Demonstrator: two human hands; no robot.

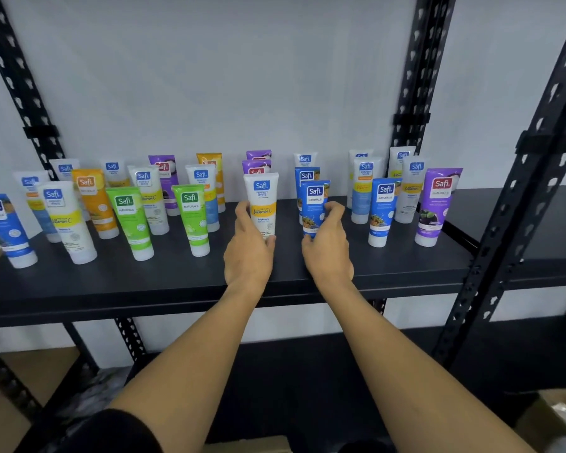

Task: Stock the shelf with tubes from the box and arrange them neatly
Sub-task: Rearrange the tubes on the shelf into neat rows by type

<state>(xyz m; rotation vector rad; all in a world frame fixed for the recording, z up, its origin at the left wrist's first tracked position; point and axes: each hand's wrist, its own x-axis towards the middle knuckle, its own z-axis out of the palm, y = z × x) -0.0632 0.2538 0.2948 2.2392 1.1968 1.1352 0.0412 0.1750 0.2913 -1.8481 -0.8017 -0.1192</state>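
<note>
Two tubes being set upright in the front row of the shelf (177, 282).

Left of the blue tube (315, 207), the left hand (247, 250) curls its fingers around the white tube (262, 204); the right hand (327, 246) clamps the blue tube, fingers wrapped round its lower half. Both look like placements in progress. Next, I judge, each needs standing on its cap, level with the green tube (192, 219) further left, then releasing.

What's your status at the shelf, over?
Left hand grips white tube; right hand grips blue tube. Both upright on shelf, front row. Nothing in the way.
</note>
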